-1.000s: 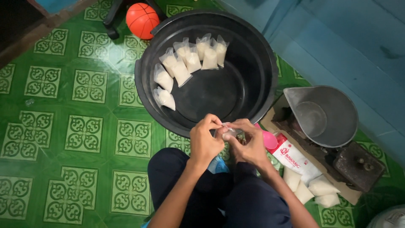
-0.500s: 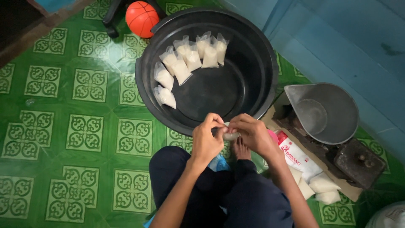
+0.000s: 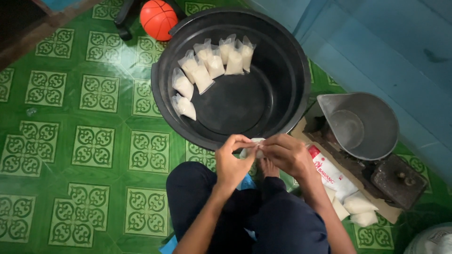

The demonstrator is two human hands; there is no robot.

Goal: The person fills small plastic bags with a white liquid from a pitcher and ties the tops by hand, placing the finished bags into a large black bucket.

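Observation:
My left hand (image 3: 234, 161) and my right hand (image 3: 285, 154) meet just below the near rim of a big black basin (image 3: 282, 106). Both pinch a small clear plastic bag of white powder (image 3: 250, 149), mostly hidden by my fingers. Inside the basin, several filled white bags (image 3: 203, 71) lie in an arc along the far left wall. My knees in dark trousers (image 3: 282, 221) are below my hands.
A grey metal scale pan (image 3: 360, 123) sits on a dark scale base (image 3: 398, 181) at the right, on cardboard. A white and red packet (image 3: 332, 176) and more filled bags (image 3: 360, 209) lie beside it. An orange ball (image 3: 158, 19) rests beyond the basin. A blue wall (image 3: 376, 42) rises at right.
Both hands stay together on the small bag, fingers shifting slightly; the bag sits a little higher, closer to the basin rim. Nothing else has moved.

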